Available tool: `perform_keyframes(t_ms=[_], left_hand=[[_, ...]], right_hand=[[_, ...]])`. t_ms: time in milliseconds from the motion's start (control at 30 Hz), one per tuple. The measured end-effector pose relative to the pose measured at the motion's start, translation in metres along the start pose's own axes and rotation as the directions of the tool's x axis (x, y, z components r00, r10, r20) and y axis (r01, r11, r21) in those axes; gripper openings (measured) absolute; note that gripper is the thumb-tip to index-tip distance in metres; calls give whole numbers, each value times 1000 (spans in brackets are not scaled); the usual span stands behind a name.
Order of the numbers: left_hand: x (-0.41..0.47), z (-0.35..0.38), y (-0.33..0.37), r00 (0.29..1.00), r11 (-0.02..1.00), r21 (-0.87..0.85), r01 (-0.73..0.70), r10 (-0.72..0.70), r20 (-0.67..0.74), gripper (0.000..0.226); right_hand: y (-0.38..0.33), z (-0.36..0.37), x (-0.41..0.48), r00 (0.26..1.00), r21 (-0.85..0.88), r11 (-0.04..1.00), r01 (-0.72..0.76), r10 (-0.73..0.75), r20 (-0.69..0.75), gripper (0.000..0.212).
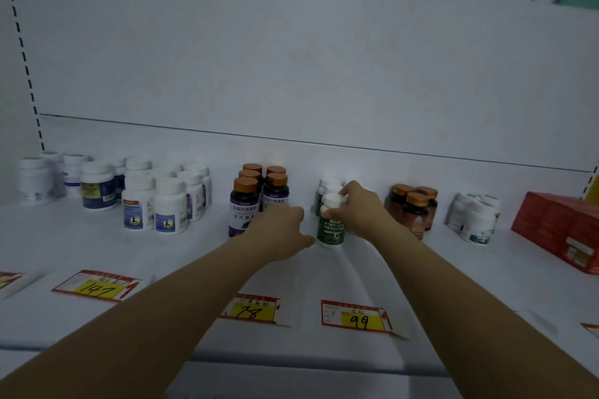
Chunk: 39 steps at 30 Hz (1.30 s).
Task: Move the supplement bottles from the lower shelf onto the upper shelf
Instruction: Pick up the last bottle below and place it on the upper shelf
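My right hand (359, 210) grips a green-labelled bottle with a white cap (330, 230) near its top; the bottle stands upright on the white shelf (194, 256). More white-capped bottles of the same kind (327, 186) stand behind it. My left hand (278, 230) lies palm down just left of the green bottle, thumb stretched towards it. Its fingers reach the foot of the purple-labelled bottles with copper caps (244, 204), covering part of the front one. No bottle is clasped in it.
White bottles with blue labels (155, 201) crowd the left of the shelf. Brown bottles with copper caps (413, 207), small white bottles (475, 220) and red boxes (560, 230) stand to the right. Price tags 147 (97, 287), 78 (249, 309) and 99 (356, 317) lie along the front edge.
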<state>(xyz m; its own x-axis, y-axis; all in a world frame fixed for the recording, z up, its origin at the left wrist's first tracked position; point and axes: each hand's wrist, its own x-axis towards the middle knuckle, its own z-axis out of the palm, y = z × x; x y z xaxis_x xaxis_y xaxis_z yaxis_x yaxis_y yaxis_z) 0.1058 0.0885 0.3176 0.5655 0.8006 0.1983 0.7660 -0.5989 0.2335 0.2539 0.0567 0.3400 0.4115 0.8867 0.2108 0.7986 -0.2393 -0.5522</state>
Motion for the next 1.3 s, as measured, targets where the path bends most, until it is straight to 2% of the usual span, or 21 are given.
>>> perform_keyframes(t_ms=[233,500,633,1000,1300], left_hand=[[3,2,-5,1000,1000,-11,-10,10,6,52],[1,3,-7,1000,1000,-23,-1,0,-8,53],[2,0,-5,1000,1000,-20,9,-10,-16,52],[2,-14,15,998,999,39,0,2,-64,51],[-6,-21,36,997,1000,29,1,1,-81,45]], right_hand=[[-8,4,5,1000,-129,992,6,-9,-21,52],[-12,5,2,1000,-184,983,6,-8,-7,46],[-12,5,3,1000,-162,987,17,-19,-6,43],[-6,0,-7,1000,-149,988,26,-25,10,52],[-6,-22,-32,997,-210,975,66,-58,46,38]])
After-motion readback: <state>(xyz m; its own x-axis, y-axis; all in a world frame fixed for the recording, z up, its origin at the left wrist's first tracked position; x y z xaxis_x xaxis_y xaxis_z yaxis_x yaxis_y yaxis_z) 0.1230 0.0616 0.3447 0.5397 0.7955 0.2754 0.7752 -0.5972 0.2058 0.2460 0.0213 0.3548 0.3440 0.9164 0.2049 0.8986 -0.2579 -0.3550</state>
